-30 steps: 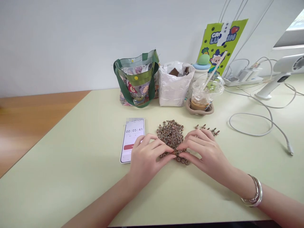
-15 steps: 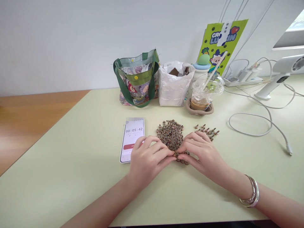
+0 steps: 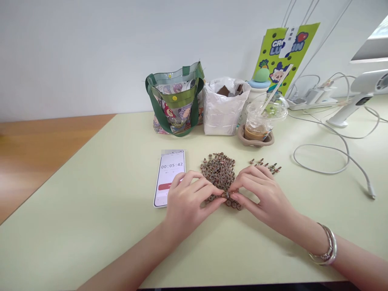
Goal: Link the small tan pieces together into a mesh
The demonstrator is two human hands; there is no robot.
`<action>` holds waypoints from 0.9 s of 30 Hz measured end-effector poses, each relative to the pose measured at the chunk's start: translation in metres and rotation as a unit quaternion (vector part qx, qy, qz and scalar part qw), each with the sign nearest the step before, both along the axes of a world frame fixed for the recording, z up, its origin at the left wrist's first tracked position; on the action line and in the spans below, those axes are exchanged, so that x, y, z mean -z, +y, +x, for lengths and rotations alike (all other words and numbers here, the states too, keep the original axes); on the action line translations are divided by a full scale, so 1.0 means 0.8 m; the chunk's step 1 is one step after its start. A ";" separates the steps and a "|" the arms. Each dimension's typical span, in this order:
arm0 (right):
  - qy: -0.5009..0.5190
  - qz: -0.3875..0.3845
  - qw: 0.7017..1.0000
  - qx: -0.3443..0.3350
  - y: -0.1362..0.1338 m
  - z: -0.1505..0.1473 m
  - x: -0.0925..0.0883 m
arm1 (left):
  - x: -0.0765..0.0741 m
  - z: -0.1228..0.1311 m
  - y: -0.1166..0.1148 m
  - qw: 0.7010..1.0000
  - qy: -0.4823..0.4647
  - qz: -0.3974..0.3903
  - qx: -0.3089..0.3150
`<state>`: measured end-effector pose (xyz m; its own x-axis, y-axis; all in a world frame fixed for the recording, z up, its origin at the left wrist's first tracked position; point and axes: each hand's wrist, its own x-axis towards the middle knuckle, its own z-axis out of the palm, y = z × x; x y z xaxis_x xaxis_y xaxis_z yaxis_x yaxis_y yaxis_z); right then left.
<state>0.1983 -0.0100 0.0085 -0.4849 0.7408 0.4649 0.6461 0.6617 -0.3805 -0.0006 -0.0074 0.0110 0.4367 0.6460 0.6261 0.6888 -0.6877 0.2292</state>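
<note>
Two hands on the worktop point(image 3: 91, 218): in what state?
Left hand point(image 3: 189, 198) and right hand point(image 3: 260, 198) both curved inward, palms down, fingertips point(image 3: 220, 192) nearly meeting. Not spread; pinching one small metal piece point(image 3: 227, 195) between them, its exact form too small to make out.

Why so close together?
Probably for control: a tiny piece, steadier with both hands braced low against the worktop.

And the heap?
A heap of small brown metal fasteners point(image 3: 217, 171) directly ahead of the hands, its near edge touching the fingers and spilling a little below the pinch. Within easy reach, seemingly for that reason.

Anything to the right?
A loose, thin row of the same pieces point(image 3: 266, 165) just ahead of the right hand, well apart from the heap, apparently kept separate on purpose.

Left side?
A smartphone point(image 3: 169, 178) just ahead of the left hand, its edge partly under the fingers, face up with a timer at 00:05:42. Readable at a glance, hence perhaps that spot.

Farther off?
Ahead of both hands, against the wall: a clear tote bag with green handles point(image 3: 175, 101), a white bag point(image 3: 223, 109) and an iced drink cup point(image 3: 257, 121). Probably set back to stay out of the way.
</note>
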 end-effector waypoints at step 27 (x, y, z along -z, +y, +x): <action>0.007 0.019 1.000 0.000 -0.002 -0.001 0.002 | 0.000 0.001 0.000 1.000 -0.006 0.001 0.005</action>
<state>0.1977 -0.0115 0.0070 -0.4773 0.7231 0.4993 0.6409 0.6752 -0.3652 -0.0001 -0.0070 0.0106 0.4352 0.6412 0.6320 0.6799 -0.6943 0.2362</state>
